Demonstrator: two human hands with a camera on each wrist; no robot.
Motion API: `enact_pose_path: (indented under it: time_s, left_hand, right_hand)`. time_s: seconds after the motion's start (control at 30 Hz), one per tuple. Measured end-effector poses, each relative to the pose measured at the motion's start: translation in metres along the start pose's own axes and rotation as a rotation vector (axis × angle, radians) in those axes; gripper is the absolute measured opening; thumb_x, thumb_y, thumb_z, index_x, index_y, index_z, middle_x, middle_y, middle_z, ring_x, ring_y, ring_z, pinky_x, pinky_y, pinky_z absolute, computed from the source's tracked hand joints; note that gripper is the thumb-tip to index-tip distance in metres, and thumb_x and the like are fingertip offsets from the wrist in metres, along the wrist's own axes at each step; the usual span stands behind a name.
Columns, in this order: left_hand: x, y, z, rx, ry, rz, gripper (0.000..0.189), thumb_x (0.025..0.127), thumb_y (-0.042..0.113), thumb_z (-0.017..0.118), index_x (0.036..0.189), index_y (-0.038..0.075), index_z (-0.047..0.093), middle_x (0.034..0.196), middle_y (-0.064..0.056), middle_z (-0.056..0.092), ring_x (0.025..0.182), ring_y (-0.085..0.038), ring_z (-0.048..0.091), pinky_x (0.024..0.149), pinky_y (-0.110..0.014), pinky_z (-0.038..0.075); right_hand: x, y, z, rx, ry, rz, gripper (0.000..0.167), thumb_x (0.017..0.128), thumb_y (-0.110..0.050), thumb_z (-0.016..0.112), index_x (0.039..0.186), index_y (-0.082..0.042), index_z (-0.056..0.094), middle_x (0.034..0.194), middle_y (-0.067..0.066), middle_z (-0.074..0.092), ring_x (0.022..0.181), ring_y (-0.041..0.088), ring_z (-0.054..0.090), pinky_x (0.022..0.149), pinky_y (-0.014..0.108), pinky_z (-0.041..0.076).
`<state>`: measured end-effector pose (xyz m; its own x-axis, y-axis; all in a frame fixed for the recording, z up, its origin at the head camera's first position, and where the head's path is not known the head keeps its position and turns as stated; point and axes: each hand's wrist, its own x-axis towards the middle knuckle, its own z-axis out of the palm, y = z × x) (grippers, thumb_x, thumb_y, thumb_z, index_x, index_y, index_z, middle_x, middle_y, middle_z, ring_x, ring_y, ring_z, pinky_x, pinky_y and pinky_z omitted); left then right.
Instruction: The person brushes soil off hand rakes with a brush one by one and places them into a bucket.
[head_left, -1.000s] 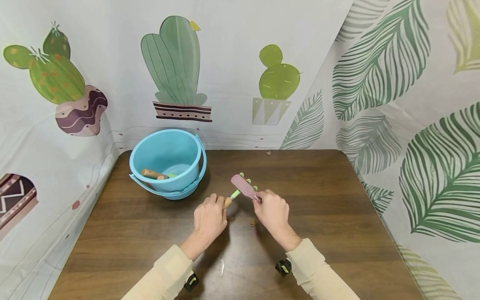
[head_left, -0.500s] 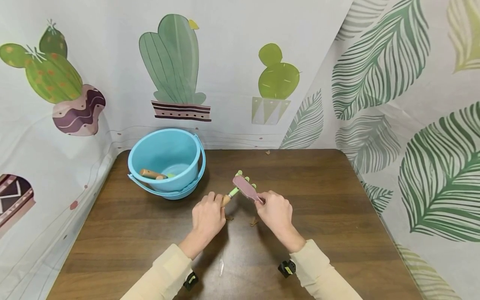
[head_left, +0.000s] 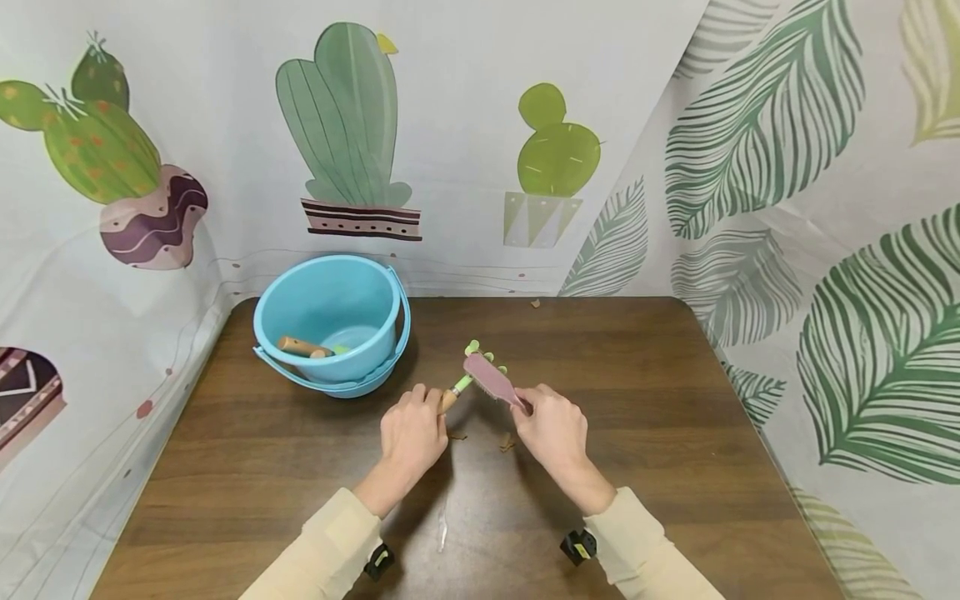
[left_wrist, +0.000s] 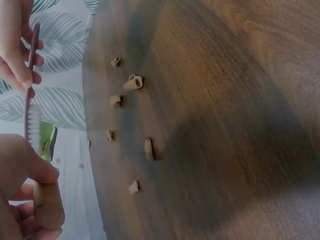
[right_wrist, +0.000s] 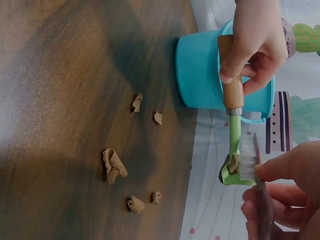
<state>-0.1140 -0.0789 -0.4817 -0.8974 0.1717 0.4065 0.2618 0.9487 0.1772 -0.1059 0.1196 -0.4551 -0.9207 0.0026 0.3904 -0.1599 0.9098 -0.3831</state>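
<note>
My left hand (head_left: 412,429) grips the wooden handle of a small garden rake (right_wrist: 234,125) with a green metal head. Brown lumps of what looks like dried clay stick to that head. My right hand (head_left: 553,429) pinches the handle of a pink brush (head_left: 490,377). Its white bristles (right_wrist: 247,157) face the rake head and lie right against it. In the head view the brush back covers part of the rake head, and the rounded green tine ends show beyond it. Both tools are held up above the table.
Back left on the wooden table (head_left: 637,350) stands a blue bucket (head_left: 345,375) with a wooden-handled tool (head_left: 300,347) inside. Several brown clay crumbs (left_wrist: 133,82) lie on the tabletop below the hands. Patterned cloth (head_left: 465,167) hangs behind.
The rake head and left hand have shifted slightly left, and the right hand slightly right and down. The brush has slid a little along the tines. Both grips stay the same.
</note>
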Motion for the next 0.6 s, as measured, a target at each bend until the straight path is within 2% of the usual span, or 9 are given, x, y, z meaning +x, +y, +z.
enact_pose_path:
  time_s: [0.23, 0.6]
  left_hand:
    - [-0.002, 0.006, -0.001, 0.007, -0.001, 0.037, 0.024, 0.065, 0.018, 0.075, 0.085, 0.011, 0.064, 0.068, -0.001, 0.048, 0.061, -0.021, 0.054, 0.044, -0.031, 0.040]
    - [-0.002, 0.009, -0.003, 0.017, 0.051, 0.070, 0.023, 0.063, 0.016, 0.075, 0.080, 0.011, 0.062, 0.067, -0.002, 0.047, 0.059, -0.022, 0.052, 0.043, -0.031, 0.039]
  right_hand:
    - [0.006, -0.003, 0.008, -0.030, 0.105, -0.078, 0.018, 0.071, -0.018, 0.074, 0.090, -0.016, 0.074, 0.078, -0.002, 0.067, 0.059, 0.021, 0.062, 0.044, 0.040, 0.045]
    - [0.008, -0.005, 0.017, -0.107, 0.120, -0.102, 0.014, 0.069, -0.014, 0.075, 0.083, -0.013, 0.073, 0.073, 0.001, 0.065, 0.057, 0.023, 0.060, 0.042, 0.039, 0.045]
